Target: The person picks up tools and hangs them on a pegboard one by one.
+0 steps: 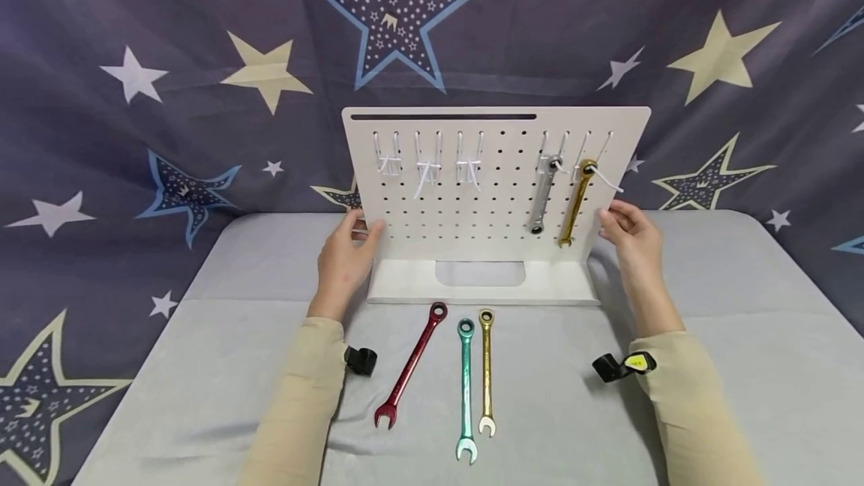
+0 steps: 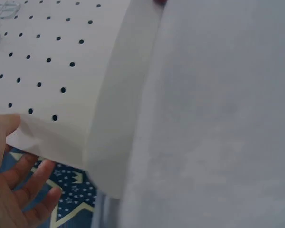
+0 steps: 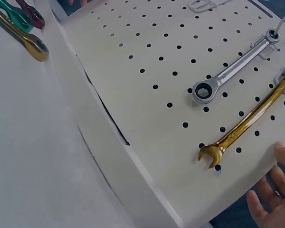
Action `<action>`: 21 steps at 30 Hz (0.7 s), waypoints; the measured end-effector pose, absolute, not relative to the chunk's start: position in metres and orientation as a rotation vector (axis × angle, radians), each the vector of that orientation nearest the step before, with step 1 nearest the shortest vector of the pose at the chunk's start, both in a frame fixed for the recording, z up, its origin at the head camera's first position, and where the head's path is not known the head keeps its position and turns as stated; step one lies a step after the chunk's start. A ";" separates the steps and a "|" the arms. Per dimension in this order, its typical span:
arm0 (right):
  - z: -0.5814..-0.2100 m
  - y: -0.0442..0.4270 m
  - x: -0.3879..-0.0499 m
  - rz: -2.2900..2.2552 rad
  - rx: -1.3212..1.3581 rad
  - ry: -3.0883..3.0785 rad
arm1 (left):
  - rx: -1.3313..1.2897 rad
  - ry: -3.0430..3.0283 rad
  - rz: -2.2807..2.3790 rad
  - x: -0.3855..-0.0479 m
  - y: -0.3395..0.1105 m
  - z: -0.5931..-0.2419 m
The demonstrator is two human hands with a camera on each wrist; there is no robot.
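Note:
A white pegboard [image 1: 466, 227] stands upright on its base, with white hooks along its upper part. My left hand [image 1: 346, 255] holds its left edge, and in the left wrist view the thumb [image 2: 7, 123] lies on the front face. The right edge is held by my right hand [image 1: 633, 242], thumb in front and other fingers partly behind. A silver wrench [image 1: 544, 197] and a gold wrench [image 1: 576, 205] hang from hooks on the right side. Three wrenches lie before the base: a red one [image 1: 413, 366], a green one [image 1: 466, 388] and another gold one [image 1: 487, 373].
White hooks [image 1: 427, 167] without wrenches line the board's upper left. A grey cloth [image 1: 742, 366] covers the table, and a dark star-patterned curtain [image 1: 513, 36] hangs behind. Black straps with small mounts [image 1: 361, 361] sit at both wrists.

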State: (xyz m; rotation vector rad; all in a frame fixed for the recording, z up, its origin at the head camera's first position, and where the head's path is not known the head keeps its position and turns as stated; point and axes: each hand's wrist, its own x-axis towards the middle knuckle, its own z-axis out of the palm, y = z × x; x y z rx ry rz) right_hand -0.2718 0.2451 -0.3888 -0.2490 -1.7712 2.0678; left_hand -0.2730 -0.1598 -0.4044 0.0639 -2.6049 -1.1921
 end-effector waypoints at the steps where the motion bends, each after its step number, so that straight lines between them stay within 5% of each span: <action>1: -0.388 0.245 -0.272 2.066 -0.254 -1.780 | 0.057 -2.625 -1.175 -0.272 -0.161 -0.404; 21: -0.396 0.241 -0.277 2.094 -0.285 -1.809 | -0.027 -2.954 -0.801 -0.214 -0.171 -0.370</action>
